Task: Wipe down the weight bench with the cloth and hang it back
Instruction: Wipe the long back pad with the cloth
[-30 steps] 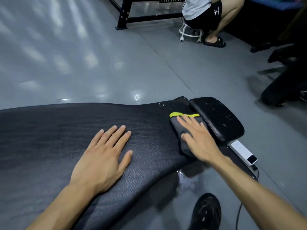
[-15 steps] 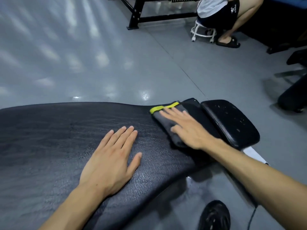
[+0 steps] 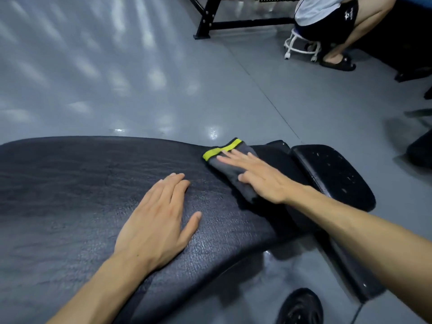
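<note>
Two bare hands are down on the weight bench (image 3: 70,183), whose long back pad serves as the surface. The left hand (image 3: 159,220) lies palm-flat at about 7 o'clock from the cloth, its four fingers (image 3: 170,190) straight and close together, thumb splayed; it holds nothing and looks to be bracing. The right hand (image 3: 259,178) presses flat on the cloth (image 3: 233,174), fingers straight and slightly fanned, pointing toward 10 o'clock, not curled round it.

This grey cloth, folded, with a yellow-green hem (image 3: 222,148) at its far end, lies near the pad's right end, just beside the gap before the smaller seat pad (image 3: 334,176) at 3 o'clock.

By its look the cloth is light, soft and limp: it will slide under a flat palm and bunch if pushed from one edge, so even downward pressure across the fold suits wiping. For lifting and hanging, a pinch at the hem or a corner should do; it will droop and may unfold. The pad's wrinkled vinyl looks firm and a little grippy, likely dragging on the fabric. Where the cloth hangs is not in view.
</note>
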Motion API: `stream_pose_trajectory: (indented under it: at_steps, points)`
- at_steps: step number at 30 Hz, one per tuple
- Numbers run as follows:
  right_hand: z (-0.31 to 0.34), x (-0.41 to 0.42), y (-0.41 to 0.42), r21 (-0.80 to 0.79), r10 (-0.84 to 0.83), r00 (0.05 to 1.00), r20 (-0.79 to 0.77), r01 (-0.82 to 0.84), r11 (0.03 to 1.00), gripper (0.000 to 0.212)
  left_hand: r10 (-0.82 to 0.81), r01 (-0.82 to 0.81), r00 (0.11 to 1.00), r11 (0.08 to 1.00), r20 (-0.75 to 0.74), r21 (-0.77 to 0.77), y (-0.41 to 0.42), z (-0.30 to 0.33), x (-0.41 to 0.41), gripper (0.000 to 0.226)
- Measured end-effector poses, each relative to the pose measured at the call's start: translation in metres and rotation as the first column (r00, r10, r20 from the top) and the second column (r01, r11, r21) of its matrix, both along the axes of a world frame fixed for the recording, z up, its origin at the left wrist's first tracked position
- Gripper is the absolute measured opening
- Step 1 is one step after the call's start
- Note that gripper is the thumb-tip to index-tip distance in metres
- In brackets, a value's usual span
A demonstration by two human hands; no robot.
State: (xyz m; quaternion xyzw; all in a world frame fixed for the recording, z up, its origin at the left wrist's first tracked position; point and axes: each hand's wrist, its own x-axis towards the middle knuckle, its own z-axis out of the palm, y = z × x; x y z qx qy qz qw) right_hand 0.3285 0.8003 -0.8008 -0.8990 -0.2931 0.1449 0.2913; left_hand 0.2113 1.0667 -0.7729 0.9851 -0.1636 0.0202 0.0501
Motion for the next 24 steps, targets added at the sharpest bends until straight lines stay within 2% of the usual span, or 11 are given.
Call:
stream_pose_trajectory:
  at_steps: [3, 6, 9, 12, 17, 24]
  points:
    - [0.000, 0.026, -0.038, -0.040, -0.282, 0.957, -0.063, 0.280, 0.959, 0.060, 0.011, -0.011, 1.000, 1.000, 0.020, -0.004, 0.000, 0.000, -0.001, 0.067]
    - [-0.001, 0.036, -0.024, -0.048, -0.408, 0.907, -0.104, 0.405, 0.913, 0.058, 0.018, -0.018, 1.000, 1.000, 0.026, -0.008, 0.001, 0.000, 0.000, 0.072]
    - [0.004, 0.022, 0.022, -0.048, -0.344, 0.933, -0.102, 0.341, 0.939, 0.067, 0.022, -0.021, 0.999, 0.999, 0.028, -0.030, 0.001, 0.000, 0.002, 0.074]
    - [0.015, -0.009, 0.048, 0.015, -0.197, 0.971, -0.138, 0.201, 0.979, 0.073, 0.041, -0.040, 0.999, 0.997, 0.019, -0.060, 0.002, 0.001, 0.002, 0.073]
    - [0.024, -0.057, 0.015, -0.062, 0.091, 0.984, -0.150, -0.102, 0.993, 0.070, 0.071, -0.071, 0.997, 0.996, -0.002, -0.044, 0.000, 0.004, 0.000, 0.067]
    - [0.041, -0.078, -0.037, -0.190, 0.097, 0.957, -0.275, -0.153, 0.970, 0.065, 0.060, -0.056, 0.998, 0.995, -0.035, 0.085, -0.004, 0.010, 0.000, 0.076]
